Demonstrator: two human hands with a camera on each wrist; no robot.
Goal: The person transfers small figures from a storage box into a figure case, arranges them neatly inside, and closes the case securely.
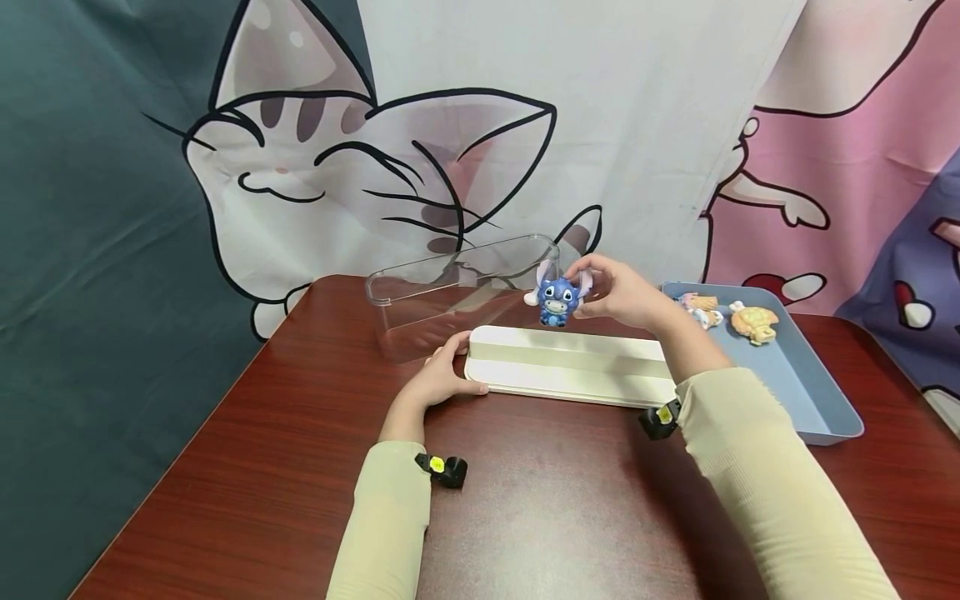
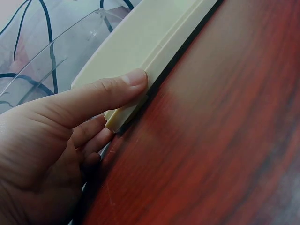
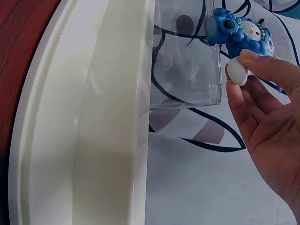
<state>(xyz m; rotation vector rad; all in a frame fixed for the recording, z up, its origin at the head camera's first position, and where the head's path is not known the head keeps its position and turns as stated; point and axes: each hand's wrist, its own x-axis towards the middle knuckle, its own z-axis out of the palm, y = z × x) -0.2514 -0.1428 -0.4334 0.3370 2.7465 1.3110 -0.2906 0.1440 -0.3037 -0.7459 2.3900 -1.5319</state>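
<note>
A blue big-eared figurine (image 1: 556, 302) is held up over the cream stepped stand (image 1: 570, 379). My right hand (image 1: 617, 292) pinches it by the ear on its right side. In the right wrist view the figurine (image 3: 251, 40) lies sideways in the picture, with the thumb and fingers on a white rounded part (image 3: 237, 71). My left hand (image 1: 438, 379) grips the left end of the stand. The left wrist view has the thumb (image 2: 133, 79) on the stand's front edge, the other fingers behind its end and partly hidden.
Behind the stand sits a clear plastic cover (image 1: 420, 312), open side up. At the right, a blue-grey tray (image 1: 795, 392) holds several small figurines, among them a yellow-orange one (image 1: 753, 322). A cartoon curtain (image 1: 637, 150) hangs along the back of the red-brown table (image 1: 525, 483).
</note>
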